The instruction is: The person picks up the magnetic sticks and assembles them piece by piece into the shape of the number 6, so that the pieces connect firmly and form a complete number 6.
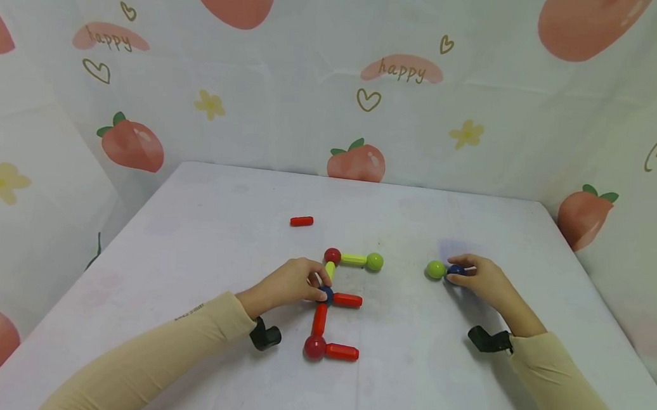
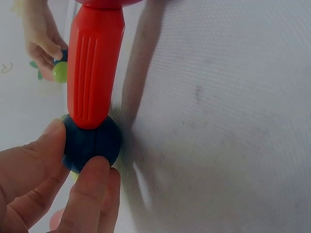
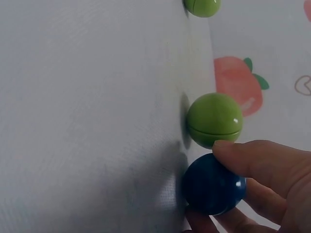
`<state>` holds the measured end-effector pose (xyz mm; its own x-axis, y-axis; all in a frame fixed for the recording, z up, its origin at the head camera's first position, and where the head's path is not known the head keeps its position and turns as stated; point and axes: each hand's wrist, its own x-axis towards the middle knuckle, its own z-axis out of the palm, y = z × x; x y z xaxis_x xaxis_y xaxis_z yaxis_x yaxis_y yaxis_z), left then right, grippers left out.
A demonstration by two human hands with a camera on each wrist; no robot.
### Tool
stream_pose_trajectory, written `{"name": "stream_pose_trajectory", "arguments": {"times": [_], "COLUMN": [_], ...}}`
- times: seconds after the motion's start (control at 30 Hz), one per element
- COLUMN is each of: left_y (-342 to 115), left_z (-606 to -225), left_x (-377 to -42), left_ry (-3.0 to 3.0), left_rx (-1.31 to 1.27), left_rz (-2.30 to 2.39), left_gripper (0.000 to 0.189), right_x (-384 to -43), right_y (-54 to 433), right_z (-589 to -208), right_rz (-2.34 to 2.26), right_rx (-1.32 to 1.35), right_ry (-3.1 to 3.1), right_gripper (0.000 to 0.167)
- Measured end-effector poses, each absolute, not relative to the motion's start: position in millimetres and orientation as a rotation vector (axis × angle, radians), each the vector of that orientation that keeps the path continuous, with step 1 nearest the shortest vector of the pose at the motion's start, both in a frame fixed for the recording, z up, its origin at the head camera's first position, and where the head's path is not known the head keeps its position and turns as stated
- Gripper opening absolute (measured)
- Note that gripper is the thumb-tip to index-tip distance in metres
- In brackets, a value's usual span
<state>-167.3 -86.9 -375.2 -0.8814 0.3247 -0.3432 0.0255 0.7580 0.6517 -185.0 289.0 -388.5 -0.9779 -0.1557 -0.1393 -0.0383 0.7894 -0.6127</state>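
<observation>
A blue joint ball point(image 2: 92, 145), joined to a red rod point(image 2: 95, 68) on the white table point(image 1: 218, 223), is pinched by the left hand point(image 1: 294, 280); a loose blue ball point(image 3: 214, 187), just beside a green ball point(image 3: 215, 119), is gripped by the right hand point(image 1: 485, 279). Light, even pressure is advised, lest the rod be twisted loose. Glossy, plastic-looking surfaces noted; rod grooved, green ball seamed.

White worktop point(image 1: 407, 388) beneath the fingers point(image 2: 90, 189), peach-print cloth point(image 1: 291, 88) beyond.
Behind the fingers, the cloth rises past the worktop's far edge, bearing peaches point(image 1: 360, 163), yellow flowers point(image 1: 467, 134), outlined hearts point(image 1: 369, 92) and "happy" lettering point(image 1: 402, 69); soft shadows point(image 3: 150, 179) lie below the fingers.
</observation>
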Motion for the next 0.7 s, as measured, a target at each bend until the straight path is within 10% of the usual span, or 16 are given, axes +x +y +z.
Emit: {"name": "stream_pose_trajectory", "arguments": {"times": [0.7], "left_y": [-88], "left_z": [-375], "left_x": [-167], "left_ry": [2.499], "left_rx": [0.271], "left_rz": [0.931], "left_gripper": [0.02], "right_x": [-176], "right_y": [286], "right_z": [-363], "right_rz": [-0.979], "right_rx": [-0.098], "right_ry": [2.839], "right_gripper": [0.048]}}
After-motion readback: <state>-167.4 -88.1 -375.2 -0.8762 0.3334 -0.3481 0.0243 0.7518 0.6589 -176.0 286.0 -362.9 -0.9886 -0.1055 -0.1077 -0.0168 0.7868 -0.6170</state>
